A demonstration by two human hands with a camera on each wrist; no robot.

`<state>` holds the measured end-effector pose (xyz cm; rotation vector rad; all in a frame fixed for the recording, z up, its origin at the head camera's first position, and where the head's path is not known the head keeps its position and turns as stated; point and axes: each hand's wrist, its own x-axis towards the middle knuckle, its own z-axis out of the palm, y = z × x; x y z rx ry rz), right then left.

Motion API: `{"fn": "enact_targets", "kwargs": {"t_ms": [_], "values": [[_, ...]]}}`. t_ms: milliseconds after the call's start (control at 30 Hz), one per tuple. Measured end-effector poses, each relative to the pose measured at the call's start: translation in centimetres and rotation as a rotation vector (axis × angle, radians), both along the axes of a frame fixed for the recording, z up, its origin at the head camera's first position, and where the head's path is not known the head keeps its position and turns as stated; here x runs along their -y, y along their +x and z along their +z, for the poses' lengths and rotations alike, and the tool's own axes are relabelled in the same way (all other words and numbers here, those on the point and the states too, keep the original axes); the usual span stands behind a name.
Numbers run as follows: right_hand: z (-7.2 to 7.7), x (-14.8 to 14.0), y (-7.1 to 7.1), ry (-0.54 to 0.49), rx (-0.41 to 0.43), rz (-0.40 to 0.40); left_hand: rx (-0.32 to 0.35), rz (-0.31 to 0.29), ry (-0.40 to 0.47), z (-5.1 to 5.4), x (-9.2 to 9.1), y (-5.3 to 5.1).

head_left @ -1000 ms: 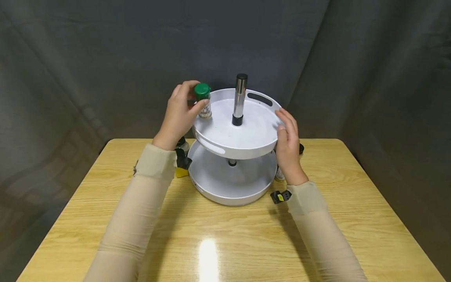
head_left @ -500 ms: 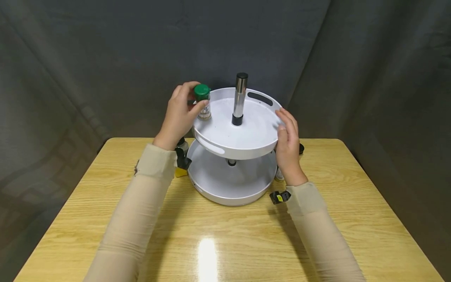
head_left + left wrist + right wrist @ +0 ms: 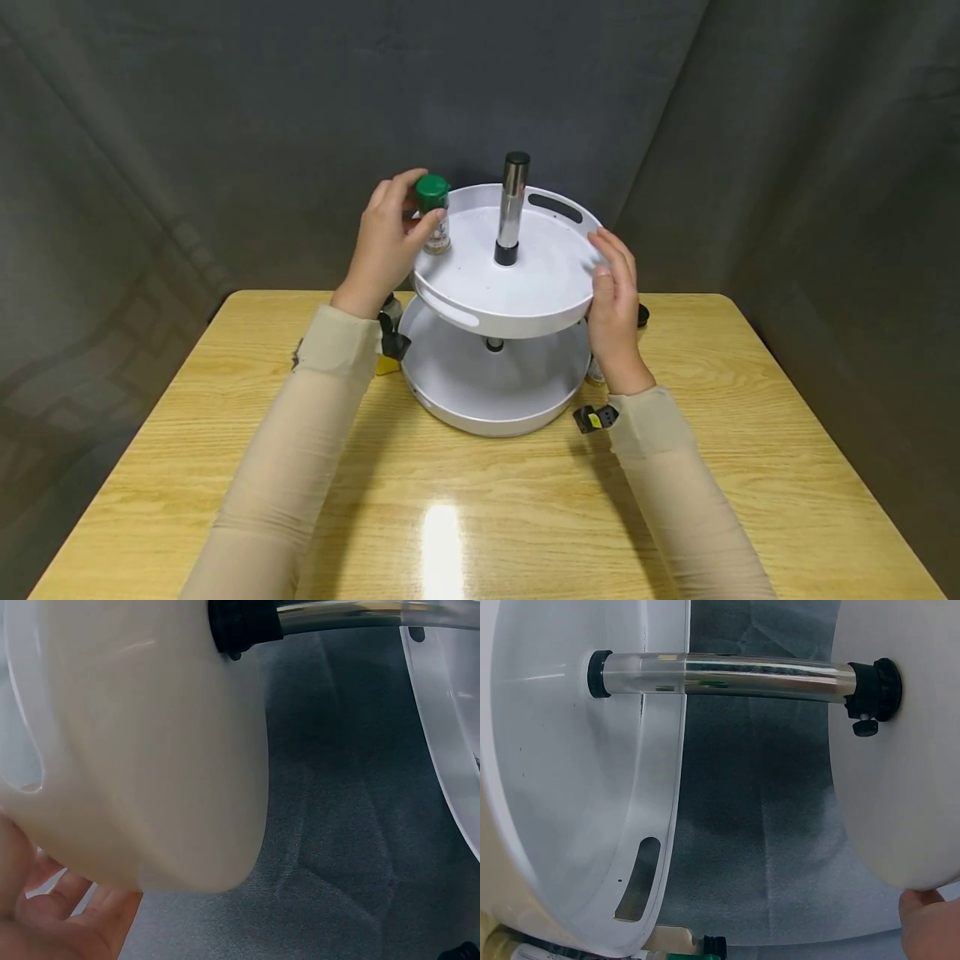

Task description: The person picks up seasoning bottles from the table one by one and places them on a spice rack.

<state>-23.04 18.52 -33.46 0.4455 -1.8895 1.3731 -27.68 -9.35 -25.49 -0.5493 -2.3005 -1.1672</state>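
In the head view, my left hand [image 3: 382, 250] pinches a small spice jar with a green cap [image 3: 432, 192] between thumb and fingers. The jar is upright over the left side of the upper tray [image 3: 480, 292] of a white two-tier stand; whether its base touches the tray I cannot tell. My right hand [image 3: 617, 308] rests against the right rim of that same tray, fingertips at the top edge. A chrome post [image 3: 512, 208] rises through the middle. In the left wrist view, curved fingers [image 3: 67, 900] show beside the tray's underside; the jar is out of sight there.
Below sits the lower tray [image 3: 495, 392], standing on a wooden table [image 3: 480, 517]. A dark-capped jar [image 3: 392, 310] and a yellow item [image 3: 387, 365] are partly hidden at left. A black cap [image 3: 643, 315] and a small jar [image 3: 596, 371] show at right. A dark curtain [image 3: 300, 125] hangs behind.
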Motion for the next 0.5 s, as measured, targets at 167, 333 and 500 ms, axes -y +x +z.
{"fn": "enact_targets", "kwargs": {"t_ms": [167,333,500], "values": [[-0.04,0.25,-0.04,-0.008,0.012,-0.002,0.004,0.033,-0.003,-0.13,-0.07,0.02],[-0.15,0.22,-0.02,-0.001,0.008,-0.007,-0.013,0.055,-0.014,-0.32,-0.29,0.0],[-0.16,0.15,-0.04,0.0,0.005,-0.007,-0.02,0.073,-0.048,-0.44,-0.5,-0.03]]}}
